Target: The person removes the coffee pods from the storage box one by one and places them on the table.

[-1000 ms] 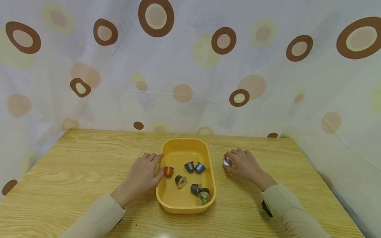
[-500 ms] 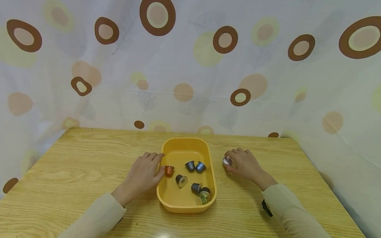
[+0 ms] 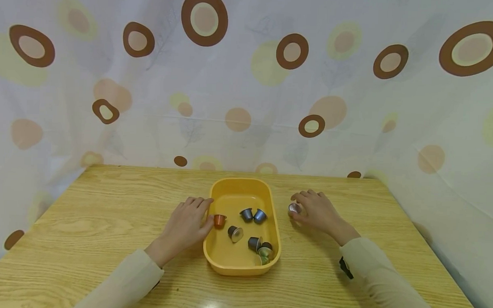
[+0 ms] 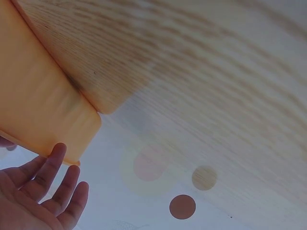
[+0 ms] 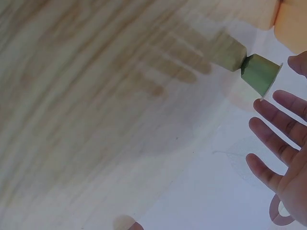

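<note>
My left hand [image 3: 187, 222] rests at the left rim of a yellow plastic tray [image 3: 209, 254], its fingers loosely extended. In the left wrist view those fingertips [image 4: 58, 149] lie against the tray's outer wall. My right hand [image 3: 315, 212] is to the right of the tray, with fingers and thumb spread around a coffee capsule [image 3: 294, 208]. In the right wrist view this capsule [image 5: 261, 74] is green and stands on the table, foil lid up; the fingertips are right at its rim. Inside the tray lie an orange capsule [image 3: 219, 221], two blue capsules [image 3: 259, 216] and several darker or green ones.
The wooden table [image 3: 126, 204] carries the tray near its middle. A patterned white curtain [image 3: 241, 81] hangs behind the table and along both sides. Near the tray's front right corner, a dark capsule [image 3: 254, 244] and green ones sit bunched together.
The right hand's fingers have loosened slightly around the capsule, which stays at the same spot. The left hand and the tray have hardly moved.
</note>
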{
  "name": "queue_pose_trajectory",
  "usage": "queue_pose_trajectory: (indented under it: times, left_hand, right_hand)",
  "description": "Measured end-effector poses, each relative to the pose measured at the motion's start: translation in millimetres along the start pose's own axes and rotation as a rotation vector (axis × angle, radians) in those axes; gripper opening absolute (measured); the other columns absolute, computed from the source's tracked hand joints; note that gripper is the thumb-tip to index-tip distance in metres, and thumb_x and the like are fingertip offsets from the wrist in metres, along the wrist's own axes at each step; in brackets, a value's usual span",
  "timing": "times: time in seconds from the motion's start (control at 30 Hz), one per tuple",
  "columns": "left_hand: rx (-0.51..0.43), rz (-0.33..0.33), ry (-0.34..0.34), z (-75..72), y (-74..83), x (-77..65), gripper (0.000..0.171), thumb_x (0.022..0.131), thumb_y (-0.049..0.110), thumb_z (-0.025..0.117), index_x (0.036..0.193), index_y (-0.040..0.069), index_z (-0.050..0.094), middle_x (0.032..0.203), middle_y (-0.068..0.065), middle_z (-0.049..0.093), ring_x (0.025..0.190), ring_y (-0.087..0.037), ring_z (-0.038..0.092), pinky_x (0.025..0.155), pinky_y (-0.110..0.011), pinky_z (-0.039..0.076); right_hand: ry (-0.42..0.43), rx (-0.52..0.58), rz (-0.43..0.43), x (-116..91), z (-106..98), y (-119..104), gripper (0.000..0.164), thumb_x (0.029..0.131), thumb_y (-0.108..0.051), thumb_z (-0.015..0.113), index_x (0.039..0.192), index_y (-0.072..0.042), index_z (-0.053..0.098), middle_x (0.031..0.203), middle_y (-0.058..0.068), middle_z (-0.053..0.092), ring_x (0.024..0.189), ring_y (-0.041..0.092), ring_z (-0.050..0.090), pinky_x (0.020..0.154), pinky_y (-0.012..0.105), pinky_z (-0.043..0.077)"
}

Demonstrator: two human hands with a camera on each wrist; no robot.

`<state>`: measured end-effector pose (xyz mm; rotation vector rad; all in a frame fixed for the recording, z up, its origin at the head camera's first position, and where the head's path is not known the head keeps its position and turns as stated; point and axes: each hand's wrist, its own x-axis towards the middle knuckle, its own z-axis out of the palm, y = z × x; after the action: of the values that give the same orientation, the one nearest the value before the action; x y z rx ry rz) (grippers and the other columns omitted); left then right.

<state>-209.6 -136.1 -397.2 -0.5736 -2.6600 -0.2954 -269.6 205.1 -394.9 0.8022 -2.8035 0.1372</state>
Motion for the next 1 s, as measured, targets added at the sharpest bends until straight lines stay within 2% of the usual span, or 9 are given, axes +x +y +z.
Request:
queue_pose_trajectory:
  times: [0.4, 0.63, 1.0]
  left_hand:
    - [0.009, 0.006, 0.009, 0.0, 0.0, 0.0, 0.039, 0.087, 0.028, 0.051, 0.12, 0.007, 0.057, 0.106, -0.005, 0.064, 0.101, -0.024, 0.057, 0.082, -0.04, 0.049]
    - [0.008, 0.011, 0.021, -0.1, 0.3, 0.0, 0.038, 0.087, 0.027, 0.051, 0.119, 0.007, 0.058, 0.104, -0.005, 0.064, 0.099, -0.023, 0.057, 0.081, -0.039, 0.049]
    - [0.012, 0.001, 0.006, -1.3, 1.2, -0.2, 0.038, 0.087, 0.028, 0.052, 0.119, 0.008, 0.057, 0.105, -0.005, 0.064, 0.101, -0.024, 0.057, 0.082, -0.04, 0.048]
  right_hand:
    - [0.091, 0.001, -0.086, 6.6, -7.6, -5.5, 0.032, 0.083, -0.032, 0.063, 0.107, -0.01, 0.062, 0.102, 0.005, 0.063, 0.093, 0.024, 0.056, 0.08, 0.047, 0.045]
    - [0.139, -0.02, -0.141, 12.9, -13.1, -16.0, 0.032, 0.082, -0.032, 0.064, 0.106, -0.01, 0.063, 0.101, 0.004, 0.064, 0.09, 0.022, 0.055, 0.079, 0.044, 0.046]
    - [0.196, 0.02, -0.246, 22.3, -19.9, -37.8, 0.03, 0.083, -0.031, 0.063, 0.105, -0.01, 0.063, 0.102, 0.004, 0.064, 0.097, 0.023, 0.058, 0.083, 0.044, 0.047]
